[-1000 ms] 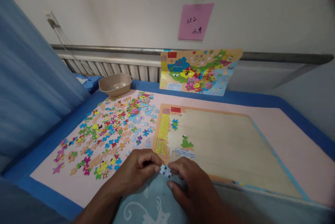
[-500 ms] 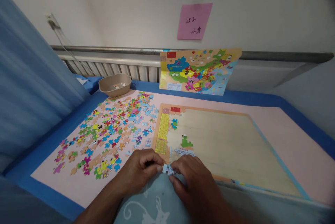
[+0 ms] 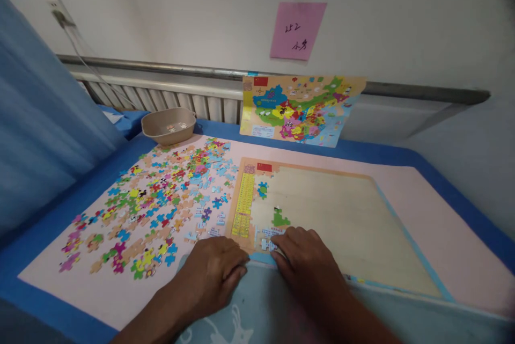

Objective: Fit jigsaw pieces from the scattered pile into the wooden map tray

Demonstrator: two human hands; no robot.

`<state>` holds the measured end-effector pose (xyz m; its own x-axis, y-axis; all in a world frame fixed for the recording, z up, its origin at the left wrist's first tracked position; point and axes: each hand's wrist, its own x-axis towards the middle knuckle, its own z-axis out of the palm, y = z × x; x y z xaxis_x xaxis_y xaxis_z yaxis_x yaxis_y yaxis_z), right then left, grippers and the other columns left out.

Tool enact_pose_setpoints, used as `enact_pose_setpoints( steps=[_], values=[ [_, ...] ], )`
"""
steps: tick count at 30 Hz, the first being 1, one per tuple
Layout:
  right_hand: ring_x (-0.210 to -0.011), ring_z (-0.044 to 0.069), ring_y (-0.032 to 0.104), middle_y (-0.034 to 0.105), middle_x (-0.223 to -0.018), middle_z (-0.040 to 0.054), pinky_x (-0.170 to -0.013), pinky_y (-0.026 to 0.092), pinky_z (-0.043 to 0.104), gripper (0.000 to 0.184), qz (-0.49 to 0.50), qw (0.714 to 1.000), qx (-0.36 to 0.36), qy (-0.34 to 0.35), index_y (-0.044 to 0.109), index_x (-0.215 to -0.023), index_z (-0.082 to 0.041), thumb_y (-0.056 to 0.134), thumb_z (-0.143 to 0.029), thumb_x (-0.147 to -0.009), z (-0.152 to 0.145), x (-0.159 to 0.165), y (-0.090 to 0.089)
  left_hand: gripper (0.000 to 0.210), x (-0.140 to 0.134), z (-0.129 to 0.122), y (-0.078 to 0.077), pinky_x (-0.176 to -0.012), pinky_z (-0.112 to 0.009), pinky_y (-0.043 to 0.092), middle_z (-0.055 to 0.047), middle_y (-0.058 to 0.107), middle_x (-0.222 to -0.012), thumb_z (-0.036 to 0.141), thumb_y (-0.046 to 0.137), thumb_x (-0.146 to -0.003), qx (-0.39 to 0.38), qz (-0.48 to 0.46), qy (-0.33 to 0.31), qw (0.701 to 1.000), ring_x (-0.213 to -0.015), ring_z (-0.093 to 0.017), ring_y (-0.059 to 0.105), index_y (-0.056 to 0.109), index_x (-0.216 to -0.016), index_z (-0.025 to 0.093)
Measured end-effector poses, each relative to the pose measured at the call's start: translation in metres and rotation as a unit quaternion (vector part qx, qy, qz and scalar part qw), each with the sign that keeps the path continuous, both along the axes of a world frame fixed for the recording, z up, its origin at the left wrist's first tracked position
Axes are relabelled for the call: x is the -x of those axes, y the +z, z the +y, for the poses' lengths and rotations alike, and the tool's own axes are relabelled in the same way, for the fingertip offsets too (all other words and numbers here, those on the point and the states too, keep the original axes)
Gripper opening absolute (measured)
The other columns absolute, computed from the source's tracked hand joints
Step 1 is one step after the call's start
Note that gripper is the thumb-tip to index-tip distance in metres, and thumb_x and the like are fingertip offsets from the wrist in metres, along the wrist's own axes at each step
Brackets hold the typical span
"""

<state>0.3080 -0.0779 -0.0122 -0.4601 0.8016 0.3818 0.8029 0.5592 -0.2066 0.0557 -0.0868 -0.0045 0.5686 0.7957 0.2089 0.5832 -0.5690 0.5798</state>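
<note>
My right hand (image 3: 308, 261) is over the lower left part of the puzzle board (image 3: 322, 210). Its thumb and fingertips pinch a pale blue puzzle piece (image 3: 267, 244) with small print, low against the board. Around that piece is a partly joined block of pale blue printed pieces. My left hand (image 3: 215, 266) rests by the board's lower left corner, thumb pressed to curled fingers, with nothing visible in them. On the board lie a green piece cluster (image 3: 280, 217), a blue-green piece (image 3: 263, 190), a red flag section (image 3: 264, 167) and a yellow printed strip (image 3: 243, 199).
Many loose puzzle pieces (image 3: 161, 199) are spread on the pink sheet (image 3: 72, 295) at left. Behind them stands a beige basin (image 3: 169, 128) holding a few pieces. A colourful map picture (image 3: 301, 110) leans on the metal rail (image 3: 193, 70). A blue curtain (image 3: 52, 102) hangs at left.
The pale blue piece went from between both hands, in front of the board, up onto its lower left area with my right hand. My left hand has let go of it. The camera view shifted.
</note>
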Motion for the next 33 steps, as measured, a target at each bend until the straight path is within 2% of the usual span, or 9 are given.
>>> enact_pose_setpoints(
  steps=[6,16,33],
  values=[
    [-0.084,0.024,0.056,0.068,-0.086,0.0015,-0.081,0.033,0.037,0.015,0.001,1.0,0.028,-0.001,0.07,-0.095,-0.024,0.067,-0.01,-0.092,0.0016,0.0,-0.0029,0.021,-0.001,-0.0011,-0.002,-0.07,-0.036,0.044,-0.002,0.071,-0.083,0.023,0.051,-0.103,-0.011,0.031,-0.004,0.999,-0.078,-0.023,0.067,0.072,-0.103,0.023],
    [-0.087,0.025,0.06,0.07,-0.091,0.0016,-0.082,0.036,0.038,0.014,-0.024,0.993,0.116,-0.017,0.072,-0.097,-0.024,0.069,-0.011,-0.092,0.0024,0.0035,0.0039,0.018,-0.0005,-0.002,-0.0024,-0.07,-0.036,0.045,-0.003,0.069,-0.084,0.022,0.051,-0.102,-0.009,0.054,-0.011,0.998,-0.079,-0.023,0.066,0.069,-0.099,0.022],
    [-0.086,0.024,0.06,0.071,-0.089,0.0019,-0.08,0.036,0.038,0.013,-0.013,0.995,0.101,0.001,0.07,-0.096,-0.025,0.065,-0.013,-0.093,0.0049,0.0043,0.0038,0.016,-0.0016,-0.0022,0.0,-0.067,-0.036,0.043,-0.003,0.068,-0.084,0.02,0.051,-0.102,-0.008,0.054,-0.015,0.998,-0.076,-0.023,0.064,0.065,-0.093,0.021]
  ],
)
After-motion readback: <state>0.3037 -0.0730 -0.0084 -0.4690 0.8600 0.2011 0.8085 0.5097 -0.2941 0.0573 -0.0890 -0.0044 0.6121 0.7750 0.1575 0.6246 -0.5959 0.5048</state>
